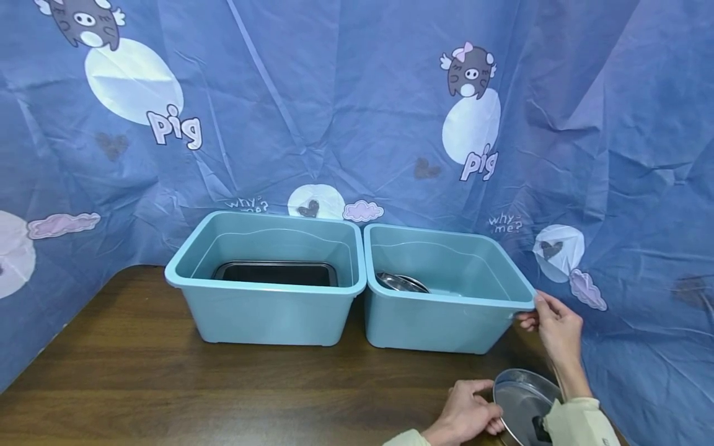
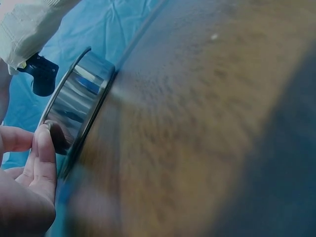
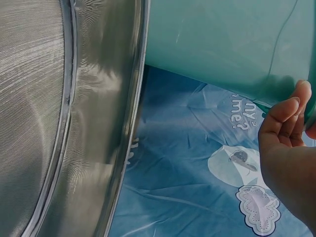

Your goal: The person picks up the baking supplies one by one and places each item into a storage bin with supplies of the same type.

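My left hand (image 1: 464, 410) pinches the rim of a round metal sieve (image 1: 521, 399) with fine mesh, at the front right of the table. In the left wrist view the sieve's shiny side wall (image 2: 81, 94) shows beside the fingers. With my right hand (image 1: 558, 328) I grip the front right corner of the right light-blue bin (image 1: 435, 325), thumb over the rim and fingers beneath. Inside that bin, at its left end, lie shiny round metal pieces (image 1: 400, 283), partly hidden by the front wall. The sieve's mesh (image 3: 29, 108) fills the left of the right wrist view.
A second light-blue bin (image 1: 268, 316) stands close on the left, with a dark rectangular pan (image 1: 279, 272) inside. Both bins stand on a brown wooden table (image 1: 223, 390). A blue printed curtain (image 1: 346, 124) hangs behind and along the right side.
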{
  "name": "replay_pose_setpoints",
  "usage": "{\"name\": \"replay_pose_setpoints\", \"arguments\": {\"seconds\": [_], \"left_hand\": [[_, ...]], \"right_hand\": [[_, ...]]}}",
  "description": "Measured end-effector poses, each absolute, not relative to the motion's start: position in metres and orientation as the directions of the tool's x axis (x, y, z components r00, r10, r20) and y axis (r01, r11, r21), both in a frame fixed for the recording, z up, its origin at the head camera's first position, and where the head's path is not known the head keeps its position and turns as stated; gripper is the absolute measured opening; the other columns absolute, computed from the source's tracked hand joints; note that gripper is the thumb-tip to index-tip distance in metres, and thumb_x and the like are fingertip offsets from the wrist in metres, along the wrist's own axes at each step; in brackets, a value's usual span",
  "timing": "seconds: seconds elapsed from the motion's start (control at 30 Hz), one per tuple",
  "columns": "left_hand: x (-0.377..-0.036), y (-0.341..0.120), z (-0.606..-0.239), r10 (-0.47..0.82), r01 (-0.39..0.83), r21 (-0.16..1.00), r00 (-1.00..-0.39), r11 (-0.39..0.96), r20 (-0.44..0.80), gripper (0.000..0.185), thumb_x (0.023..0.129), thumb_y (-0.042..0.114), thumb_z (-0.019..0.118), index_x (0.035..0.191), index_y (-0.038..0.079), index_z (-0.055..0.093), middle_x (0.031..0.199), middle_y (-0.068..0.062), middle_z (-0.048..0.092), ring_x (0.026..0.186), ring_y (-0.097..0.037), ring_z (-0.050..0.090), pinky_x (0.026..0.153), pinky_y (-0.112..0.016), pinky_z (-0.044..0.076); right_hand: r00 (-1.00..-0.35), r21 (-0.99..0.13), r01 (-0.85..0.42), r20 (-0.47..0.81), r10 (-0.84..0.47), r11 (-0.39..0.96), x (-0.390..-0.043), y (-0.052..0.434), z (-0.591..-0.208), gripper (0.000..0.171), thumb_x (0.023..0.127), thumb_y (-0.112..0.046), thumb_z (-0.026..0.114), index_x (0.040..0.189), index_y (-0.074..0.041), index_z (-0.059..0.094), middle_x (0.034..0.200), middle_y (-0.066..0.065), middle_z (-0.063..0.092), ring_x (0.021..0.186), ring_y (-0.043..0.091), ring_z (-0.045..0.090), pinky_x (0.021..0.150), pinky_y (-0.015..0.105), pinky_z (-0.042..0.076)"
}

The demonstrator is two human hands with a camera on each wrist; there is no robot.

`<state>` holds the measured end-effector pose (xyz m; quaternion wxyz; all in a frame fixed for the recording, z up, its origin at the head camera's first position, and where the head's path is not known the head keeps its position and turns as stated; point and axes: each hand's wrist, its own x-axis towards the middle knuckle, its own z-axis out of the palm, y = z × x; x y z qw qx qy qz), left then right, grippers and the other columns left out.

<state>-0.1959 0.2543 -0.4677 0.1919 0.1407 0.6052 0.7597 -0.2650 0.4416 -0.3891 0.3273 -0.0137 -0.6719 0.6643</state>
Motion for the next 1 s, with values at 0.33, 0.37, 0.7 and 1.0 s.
{"name": "replay_pose_setpoints", "arguments": {"seconds": [0.33,0.37,0.7,1.0], "left_hand": [[-0.196,0.248,-0.468,0.451,-0.132,0.963,-0.892,-0.235,-0.012,0.049,0.078,-0.016,0.063,0.126,-0.007,0.068,0.061,-0.008,0.068,0.044,-0.003,0.053,0.047,-0.013,0.045],[-0.197,0.247,-0.468,0.447,-0.128,0.962,-0.894,-0.241,-0.007,0.049,0.077,-0.016,0.063,0.125,-0.007,0.068,0.06,-0.008,0.067,0.044,-0.003,0.053,0.046,-0.013,0.045],[-0.2,0.238,-0.47,0.426,-0.087,0.968,-0.905,-0.236,0.023,0.051,0.076,-0.018,0.062,0.125,-0.007,0.068,0.057,-0.003,0.065,0.044,-0.003,0.052,0.045,-0.013,0.044],[-0.204,0.227,-0.467,0.431,-0.069,0.971,-0.901,-0.228,0.037,0.049,0.077,-0.018,0.061,0.124,-0.006,0.069,0.058,-0.003,0.065,0.044,-0.003,0.052,0.045,-0.012,0.044]], "right_hand": [[-0.796,-0.934,-0.312,0.356,0.489,0.172,-0.256,0.429,-0.377,0.024,0.106,-0.005,0.055,0.122,0.012,0.06,0.063,0.0,0.068,0.048,0.007,0.062,0.048,0.019,0.052],[-0.799,-0.937,-0.305,0.35,0.488,0.172,-0.255,0.429,-0.376,0.027,0.106,-0.004,0.054,0.125,0.015,0.058,0.063,0.0,0.068,0.048,0.007,0.062,0.048,0.019,0.052],[-0.796,-0.884,-0.434,0.467,0.386,0.174,-0.305,0.508,-0.445,0.032,0.105,-0.017,0.063,0.126,0.007,0.067,0.072,0.012,0.072,0.053,0.017,0.069,0.048,0.024,0.056],[-0.808,-0.879,-0.466,0.468,0.358,0.098,-0.315,0.52,-0.455,0.027,0.104,-0.013,0.064,0.125,0.003,0.07,0.071,0.013,0.072,0.052,0.016,0.068,0.046,0.023,0.054]]}}
